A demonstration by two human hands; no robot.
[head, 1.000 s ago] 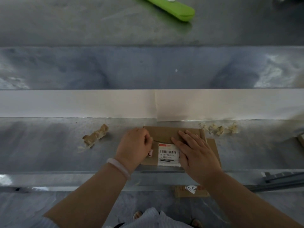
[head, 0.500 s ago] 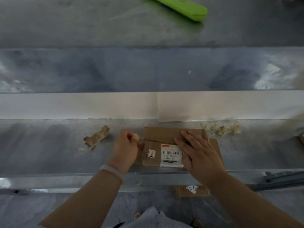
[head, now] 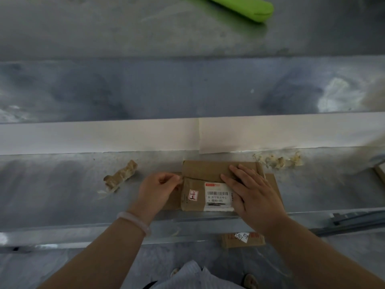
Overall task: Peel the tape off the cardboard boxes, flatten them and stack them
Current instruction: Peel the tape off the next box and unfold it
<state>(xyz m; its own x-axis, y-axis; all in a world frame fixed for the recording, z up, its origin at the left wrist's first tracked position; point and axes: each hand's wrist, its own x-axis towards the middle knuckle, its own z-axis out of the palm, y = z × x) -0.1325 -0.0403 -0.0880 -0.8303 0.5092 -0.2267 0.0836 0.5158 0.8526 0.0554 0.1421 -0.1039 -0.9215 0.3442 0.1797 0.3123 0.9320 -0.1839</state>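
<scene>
In the head view, the cardboard box (head: 204,172) is seen lying on the counter (head: 62,195) between the two hands. It is pressed down by the right hand (head: 252,197), whose fingers are laid flat and spread over its top. A strip of tape (head: 180,180) at the box's left edge is pinched by the left hand (head: 158,190). A crumpled tape wad (head: 120,176) is seen further left of that hand.

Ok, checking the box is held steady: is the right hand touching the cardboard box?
Touching. The head view shows the right hand lying flat on the cardboard box, spread over its top flap.
</scene>
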